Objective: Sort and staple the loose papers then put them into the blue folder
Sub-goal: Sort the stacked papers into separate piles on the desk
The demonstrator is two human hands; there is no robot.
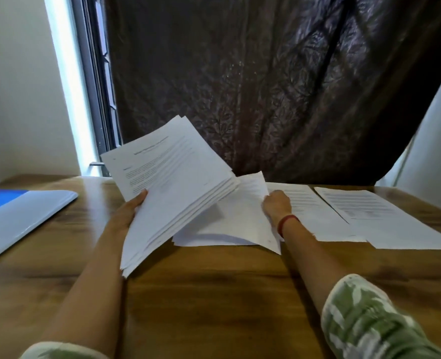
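A folder [19,224] lies at the left edge of the surface [214,294]; a stack of papers [172,193] is held up mid-surface, a sheet [242,216] just right of it, then a page [315,216] and a second page [385,221] toward the far right corner.

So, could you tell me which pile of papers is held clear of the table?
The thick stack in the left hand, tilted up; the other piles rest on the table.
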